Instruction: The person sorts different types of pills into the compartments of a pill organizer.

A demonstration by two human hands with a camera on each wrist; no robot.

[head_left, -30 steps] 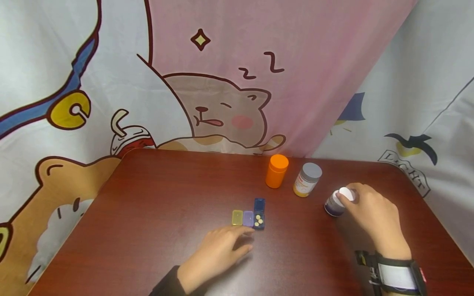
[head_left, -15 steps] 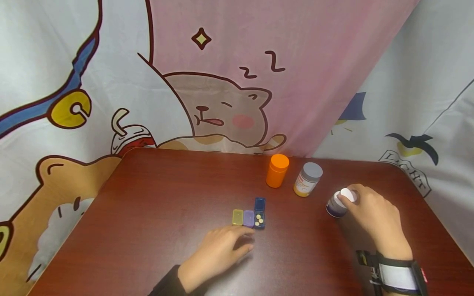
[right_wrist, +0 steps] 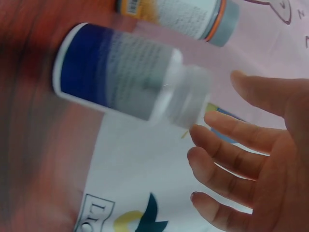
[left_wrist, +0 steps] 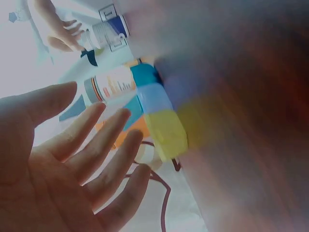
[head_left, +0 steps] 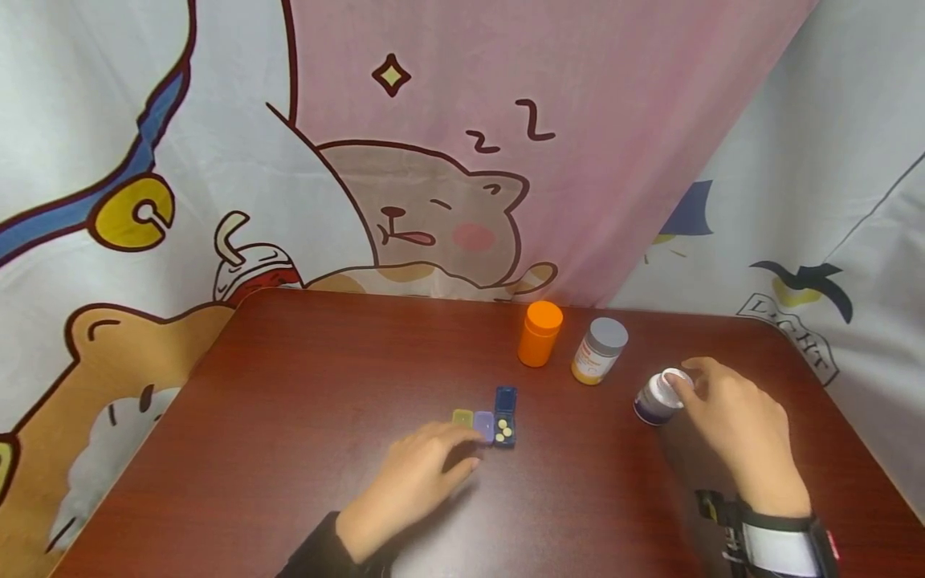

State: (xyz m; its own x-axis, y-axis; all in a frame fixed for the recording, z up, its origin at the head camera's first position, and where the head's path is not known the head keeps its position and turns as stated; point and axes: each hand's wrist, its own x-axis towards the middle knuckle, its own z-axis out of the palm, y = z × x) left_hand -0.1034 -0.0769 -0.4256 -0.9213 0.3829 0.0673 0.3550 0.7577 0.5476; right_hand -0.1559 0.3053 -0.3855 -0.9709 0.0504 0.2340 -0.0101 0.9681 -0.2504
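A white pill bottle (head_left: 654, 400) with a dark blue band stands upright on the table's right side. My right hand (head_left: 747, 437) is beside its white cap (right_wrist: 190, 96); in the right wrist view the thumb is apart from the cap and the fingers are loosely bent. Near the table's middle lies a small pill box with yellow (left_wrist: 166, 135), purple (head_left: 483, 427) and navy compartments. The navy lid (head_left: 506, 399) is raised, and several pale tablets (head_left: 503, 431) show inside. My left hand (head_left: 412, 474), fingers relaxed, is just in front of the box and holds nothing.
Behind the pill box stand an orange bottle (head_left: 539, 335) and a grey-capped bottle (head_left: 599, 352) with a white and yellow label. The brown table (head_left: 325, 377) ends at a printed curtain (head_left: 578, 160) at the back.
My right hand's fingers have spread from the white bottle's cap and the hand has moved slightly right. My left hand has shifted slightly left and up, covering part of the yellow compartment.
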